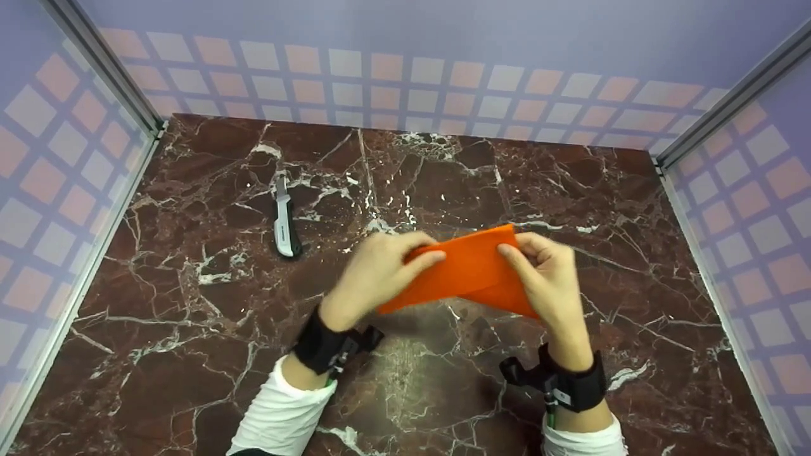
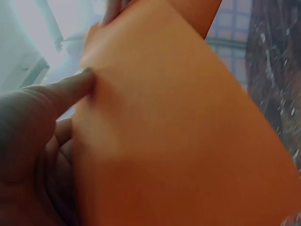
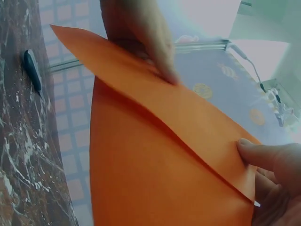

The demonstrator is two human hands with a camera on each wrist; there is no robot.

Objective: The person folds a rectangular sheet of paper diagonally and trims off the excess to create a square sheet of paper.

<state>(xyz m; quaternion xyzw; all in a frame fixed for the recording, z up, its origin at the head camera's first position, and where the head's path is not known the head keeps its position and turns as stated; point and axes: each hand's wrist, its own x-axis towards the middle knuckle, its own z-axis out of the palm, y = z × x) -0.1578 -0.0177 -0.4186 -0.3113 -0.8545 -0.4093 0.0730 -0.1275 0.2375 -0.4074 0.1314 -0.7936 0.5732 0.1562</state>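
An orange sheet of paper, folded over along its upper edge, is held up between both hands above the marble-patterned table. My left hand pinches its left part, thumb on the near face and the other fingers behind. At the upper right corner my right hand pinches it the same way. In the right wrist view the folded flap lies slantwise over the rest of the paper. The left wrist view shows the left thumb pressing near the paper's edge.
A utility knife with a grey and black handle lies at the left of the table, blade pointing away. Small white and orange scraps are scattered near the middle. Tile-patterned panels enclose the back and sides.
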